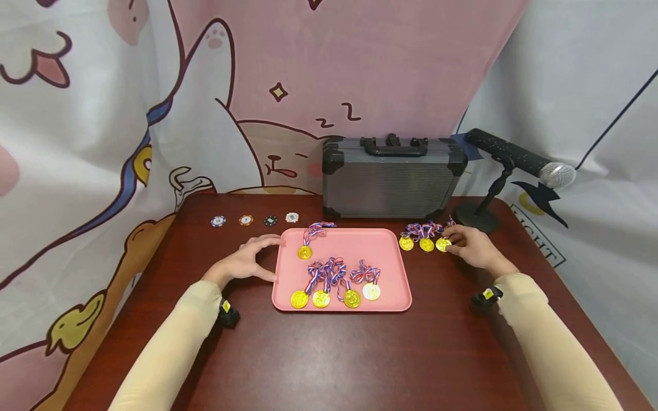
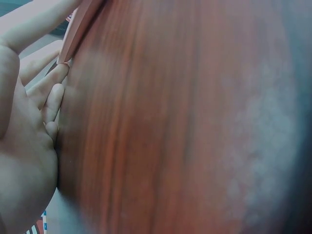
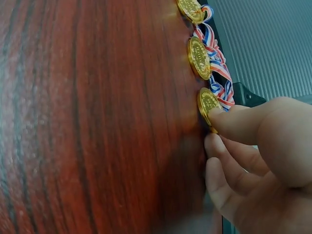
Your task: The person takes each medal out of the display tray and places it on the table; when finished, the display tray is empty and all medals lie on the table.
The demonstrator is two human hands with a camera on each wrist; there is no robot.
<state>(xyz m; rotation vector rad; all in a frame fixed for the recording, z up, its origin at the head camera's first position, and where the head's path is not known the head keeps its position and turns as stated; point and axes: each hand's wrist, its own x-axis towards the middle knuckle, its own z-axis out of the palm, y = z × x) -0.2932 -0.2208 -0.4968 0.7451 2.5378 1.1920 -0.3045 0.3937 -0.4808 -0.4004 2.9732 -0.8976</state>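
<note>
Gold medal (image 3: 207, 100) with striped ribbon: on the table (image 1: 339, 359) right of the pink tray (image 1: 360, 245), outermost of three in a row; right hand (image 1: 472, 246) has thumb and curled fingers pinched on its edge. Left hand (image 1: 244, 260) at the tray's left rim, thumb and fingers spread apart, fingertips touching it. Five medals (image 1: 321, 298) lie on the tray, four along its near side; a metal case (image 1: 393, 182) stands behind the tray, four chips (image 1: 246, 220) left-rear.

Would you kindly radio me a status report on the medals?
Left hand at left edge of tray. Right hand on rightmost medal. Five medals on tray, three outside. Case, mic stand near those, apparently not blocking.
</note>
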